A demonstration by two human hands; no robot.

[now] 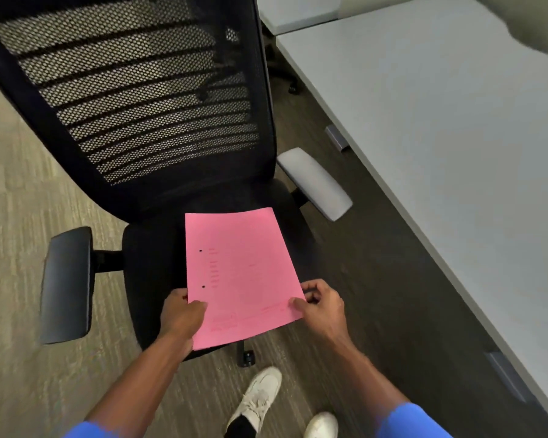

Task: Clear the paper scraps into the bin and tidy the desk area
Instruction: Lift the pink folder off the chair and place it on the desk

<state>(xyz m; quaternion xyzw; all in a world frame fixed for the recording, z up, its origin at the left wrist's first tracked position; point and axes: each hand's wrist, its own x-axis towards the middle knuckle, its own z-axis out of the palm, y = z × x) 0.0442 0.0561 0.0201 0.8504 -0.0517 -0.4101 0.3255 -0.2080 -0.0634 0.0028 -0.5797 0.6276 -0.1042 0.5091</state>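
A pink sheet of paper (241,273) with two punched holes on its left side is held flat over the seat of a black office chair (149,279). My left hand (181,314) grips the sheet's near left corner, thumb on top. My right hand (320,305) pinches its near right corner. No bin is in view.
The chair's black mesh backrest (133,96) rises ahead, with a dark armrest (67,282) at left and a grey armrest (314,181) at right. A long grey desk (440,128) runs along the right side. My white shoes (260,399) stand on the carpet below.
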